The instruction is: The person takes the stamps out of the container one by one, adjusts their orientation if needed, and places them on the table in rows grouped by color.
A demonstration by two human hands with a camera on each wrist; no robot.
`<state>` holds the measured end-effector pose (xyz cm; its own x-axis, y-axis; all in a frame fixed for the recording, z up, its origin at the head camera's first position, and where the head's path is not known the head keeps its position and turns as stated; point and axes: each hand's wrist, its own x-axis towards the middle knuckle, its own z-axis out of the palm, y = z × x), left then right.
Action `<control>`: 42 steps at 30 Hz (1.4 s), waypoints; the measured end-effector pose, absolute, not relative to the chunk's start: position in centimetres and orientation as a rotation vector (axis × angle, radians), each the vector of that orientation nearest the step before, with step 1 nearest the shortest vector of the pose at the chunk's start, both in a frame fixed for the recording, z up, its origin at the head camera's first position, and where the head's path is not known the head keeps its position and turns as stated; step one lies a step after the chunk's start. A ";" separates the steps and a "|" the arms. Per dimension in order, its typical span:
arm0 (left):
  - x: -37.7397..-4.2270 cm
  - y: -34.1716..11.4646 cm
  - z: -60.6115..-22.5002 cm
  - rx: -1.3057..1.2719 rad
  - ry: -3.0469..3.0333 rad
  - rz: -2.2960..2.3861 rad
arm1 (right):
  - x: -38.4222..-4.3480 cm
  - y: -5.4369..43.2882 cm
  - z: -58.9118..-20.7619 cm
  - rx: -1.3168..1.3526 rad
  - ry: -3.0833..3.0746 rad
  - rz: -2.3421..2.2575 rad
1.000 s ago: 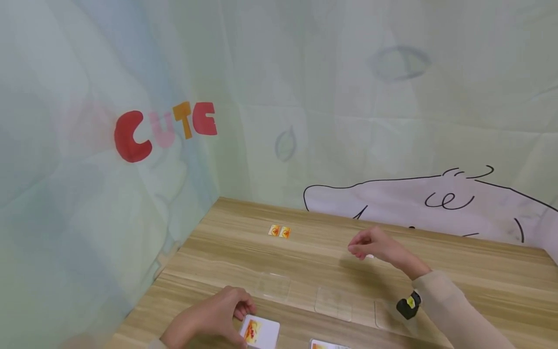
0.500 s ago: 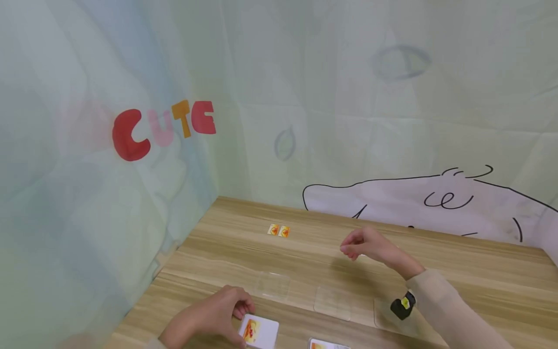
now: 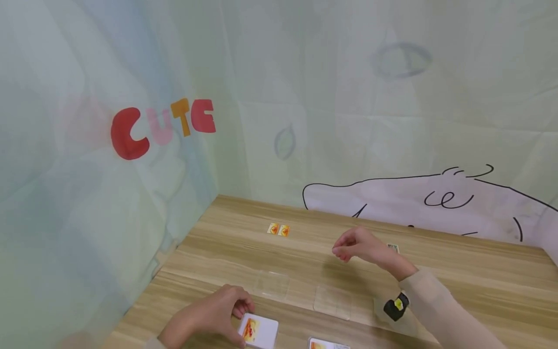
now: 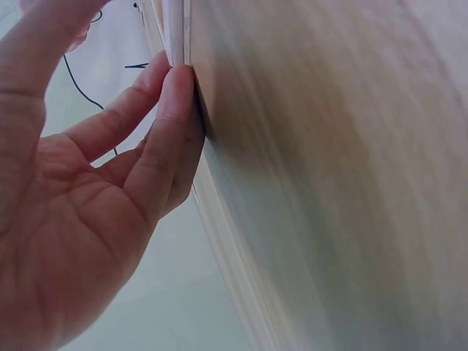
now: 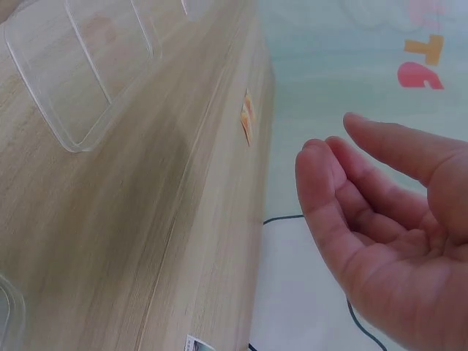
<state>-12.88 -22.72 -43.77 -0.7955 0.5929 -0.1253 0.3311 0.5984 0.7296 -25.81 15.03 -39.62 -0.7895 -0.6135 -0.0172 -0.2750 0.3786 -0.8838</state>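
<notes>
My left hand [image 3: 220,310] holds the left side of a white, round-cornered square stack [image 3: 267,330] at the front of the table, thumb and fingers at its edges. An orange picture covers the stack's left half. In the left wrist view, the fingertips [image 4: 175,84] meet its thin pale edge, close over the wood. My right hand [image 3: 359,245] hovers over the far part of the table with loosely curled fingers and nothing between them. Two small orange picture cards [image 3: 278,229] lie side by side to its left. A small dark-patterned card [image 3: 393,247] shows behind the right wrist.
Several clear shallow trays stand in a row mid-table, among them a left tray [image 3: 271,285] and a middle one [image 3: 332,301]; the right one is partly under my sleeve. Another white piece with an orange picture [image 3: 327,344] sits at the front. Fabric walls [image 3: 261,121] border the table.
My right hand has moved left through the air, and the dark-patterned card behind its wrist has come into view. The left hand and the white stack have stayed in place.
</notes>
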 end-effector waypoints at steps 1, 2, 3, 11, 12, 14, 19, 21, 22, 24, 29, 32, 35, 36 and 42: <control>-12.9 -22.7 -43.8 0.746 2.475 1.020 | -25.8 15.0 -39.7 -0.780 2.296 -1.380; -12.8 -22.8 -43.8 0.747 2.478 1.018 | -25.8 14.9 -39.7 -0.786 2.293 -1.383; -12.8 -22.8 -43.8 0.749 2.482 1.017 | -25.8 14.9 -39.8 -0.789 2.288 -1.389; -12.9 -22.8 -44.0 0.757 2.466 1.041 | -25.7 14.1 -40.0 -0.832 2.255 -1.412; -12.9 -22.8 -44.0 0.755 2.460 1.049 | -25.6 14.0 -40.0 -0.835 2.250 -1.413; -12.9 -22.9 -44.0 0.751 2.451 1.059 | -25.6 13.7 -40.1 -0.838 2.246 -1.410; -12.9 -22.9 -43.9 0.743 2.450 1.063 | -25.4 13.0 -40.1 -0.840 2.246 -1.390; -12.9 -22.9 -43.9 0.742 2.450 1.066 | -25.3 12.8 -40.1 -0.833 2.247 -1.379; -12.9 -22.9 -43.9 0.743 2.450 1.067 | -25.3 12.7 -40.1 -0.827 2.250 -1.372; -12.9 -22.9 -43.8 0.744 2.453 1.065 | -25.2 12.5 -40.1 -0.823 2.249 -1.369; -12.8 -22.9 -43.8 0.752 2.468 1.047 | -25.1 12.2 -40.1 -0.817 2.248 -1.360; -12.8 -22.9 -43.8 0.759 2.479 1.034 | -25.1 12.1 -40.1 -0.809 2.261 -1.343; -12.8 -22.9 -43.8 0.768 2.483 1.030 | -25.0 11.9 -40.1 -0.796 2.269 -1.332; -12.8 -22.9 -43.8 0.772 2.483 1.031 | -25.0 11.8 -40.1 -0.794 2.264 -1.334; -12.8 -22.9 -43.7 0.783 2.489 1.020 | -24.9 11.2 -40.4 -0.809 2.234 -1.348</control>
<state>-12.84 -22.90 -43.72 -0.7909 0.6039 -0.0992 0.3607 0.5909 0.7217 -24.93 11.24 -40.36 -0.7490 -0.6609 -0.0462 -0.2674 0.3654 -0.8916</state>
